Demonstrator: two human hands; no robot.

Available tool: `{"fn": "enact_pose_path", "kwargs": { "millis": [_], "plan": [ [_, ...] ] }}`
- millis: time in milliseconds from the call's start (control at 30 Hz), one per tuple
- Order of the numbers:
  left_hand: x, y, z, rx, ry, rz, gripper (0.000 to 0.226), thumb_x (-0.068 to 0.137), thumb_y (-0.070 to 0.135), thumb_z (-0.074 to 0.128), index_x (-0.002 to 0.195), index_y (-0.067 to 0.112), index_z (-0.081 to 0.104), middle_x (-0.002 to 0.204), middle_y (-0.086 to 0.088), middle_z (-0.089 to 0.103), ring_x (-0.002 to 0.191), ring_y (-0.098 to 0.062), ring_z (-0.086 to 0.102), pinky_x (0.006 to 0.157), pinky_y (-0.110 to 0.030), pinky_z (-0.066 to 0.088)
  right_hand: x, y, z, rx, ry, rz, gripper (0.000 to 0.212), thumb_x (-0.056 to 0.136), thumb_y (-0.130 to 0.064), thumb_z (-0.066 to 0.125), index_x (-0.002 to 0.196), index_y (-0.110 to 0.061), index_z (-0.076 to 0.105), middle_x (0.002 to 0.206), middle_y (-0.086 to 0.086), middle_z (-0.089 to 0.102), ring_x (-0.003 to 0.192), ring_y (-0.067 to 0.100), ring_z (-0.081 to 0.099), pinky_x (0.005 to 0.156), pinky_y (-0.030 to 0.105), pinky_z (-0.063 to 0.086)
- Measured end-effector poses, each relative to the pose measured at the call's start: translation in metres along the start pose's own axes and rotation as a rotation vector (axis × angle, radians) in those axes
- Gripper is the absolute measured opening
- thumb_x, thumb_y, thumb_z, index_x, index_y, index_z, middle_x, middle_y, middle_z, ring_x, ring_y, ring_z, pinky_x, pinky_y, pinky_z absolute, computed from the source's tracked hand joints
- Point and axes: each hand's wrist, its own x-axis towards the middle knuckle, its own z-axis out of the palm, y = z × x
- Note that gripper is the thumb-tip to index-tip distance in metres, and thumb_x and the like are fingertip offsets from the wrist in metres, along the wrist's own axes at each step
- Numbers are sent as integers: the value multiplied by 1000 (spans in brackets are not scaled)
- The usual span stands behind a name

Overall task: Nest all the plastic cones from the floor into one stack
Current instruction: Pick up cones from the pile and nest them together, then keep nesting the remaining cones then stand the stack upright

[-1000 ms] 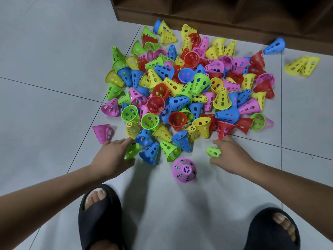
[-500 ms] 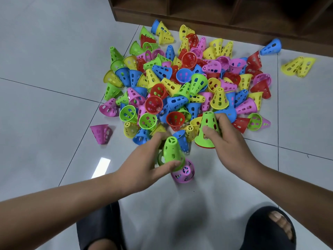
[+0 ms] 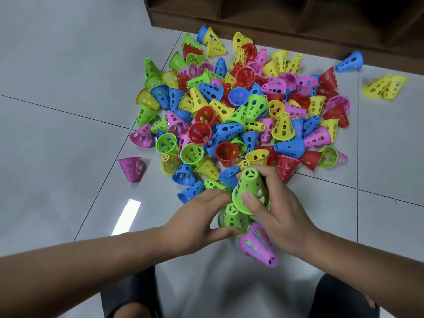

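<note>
Gripping a bright green perforated plastic cone (image 3: 250, 191) just below the centre of the frame, the right hand (image 3: 282, 216) has its thumb pressed on the cone's wide rim and its fingers curled behind the far side. That cone is tilted, narrow spoked tip up and away, open mouth down toward a second green perforated cone (image 3: 232, 219) held just beneath it. The left hand (image 3: 197, 223) pinches this lower cone between thumb and fingers, closed around its sides. The upper cone's rim overlaps the lower cone's tip; how far the two have nested cannot be told. Just below and right of the lower cone lies a pink perforated cone (image 3: 258, 244), its narrow tip pointing to the lower right, with green showing through its holes; the heel of the right hand covers part of it.

Beyond the hands, filling the middle and upper middle of the frame, spreads a loose heap of plastic cones (image 3: 241, 111) in red, yellow, blue, green and pink, lying at all angles on the pale grey tiled floor (image 3: 57, 111). A single pink cone (image 3: 132, 167) lies apart at the left, a pair of yellow cones (image 3: 384, 87) lies at the upper right, and a lone blue cone (image 3: 350, 61) rests near them. A dark wooden shelf unit (image 3: 286, 17) crosses the top edge. Dark slippers (image 3: 128, 294) show at the bottom edge.
</note>
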Motion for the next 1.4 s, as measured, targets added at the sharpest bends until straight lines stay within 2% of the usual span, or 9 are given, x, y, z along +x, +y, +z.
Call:
{"fn": "enact_pose_path", "kwargs": {
  "millis": [133,233,300,433,733,867,967,1233,1400],
  "plan": [
    [-11,-19,16,51,-59,11,43,100,54,72,128,22,65,127,9,58,111,-16,57,95,-29,51,-13,13,6,-66,-80,6,40,105,-43,58,139,-25,47,122,-19,58,111,11,64,91,24,51],
    [-21,-29,26,34,-115,-20,32,99,36,75,126,25,61,124,11,56,107,-14,58,89,-31,53,-25,23,13,-108,-123,3,40,106,-43,58,141,-26,46,123,-20,56,111,11,64,92,23,50],
    [-26,-31,35,19,-176,-62,40,95,25,76,128,30,55,126,12,54,105,-15,60,87,-35,56,-36,31,21,-120,-153,25,39,107,-43,56,141,-27,45,126,-20,53,115,9,61,95,21,48],
    [-30,-39,48,115,-237,-144,49,93,34,75,136,32,53,136,10,54,118,-18,58,94,-37,54,-47,54,25,-205,-194,87,41,107,-53,50,141,-31,42,128,-18,53,117,6,58,98,31,49],
    [-48,-56,49,103,-249,-194,51,97,53,68,139,29,55,131,9,56,115,-14,60,94,-35,54,-49,68,13,-173,-150,183,47,103,-65,48,138,-35,41,118,-12,62,103,8,65,87,40,55],
    [-56,-47,59,165,-322,-7,57,101,68,55,145,32,50,138,6,53,117,-19,56,97,-35,50,-53,71,11,-163,-149,199,44,103,-58,52,137,-32,41,116,-10,63,102,8,65,86,41,55],
    [-60,-38,68,148,-335,18,61,101,72,54,146,31,49,142,6,50,120,-17,55,99,-36,51,-61,79,7,-175,-134,218,42,103,-56,54,135,-33,40,118,-8,65,102,8,66,86,40,55],
    [-22,-14,71,266,-352,238,55,94,42,69,143,23,52,145,-2,48,127,-25,52,94,-43,49,-87,109,6,-215,-113,302,38,104,-49,57,131,-29,39,106,-7,57,92,3,58,74,28,44],
    [-1,8,85,397,-437,383,74,84,40,74,150,22,48,156,-5,43,138,-27,47,103,-42,46,-106,121,-6,-207,-45,418,32,105,-36,61,126,-26,39,91,-2,56,77,10,57,63,37,43]
  ]
}}
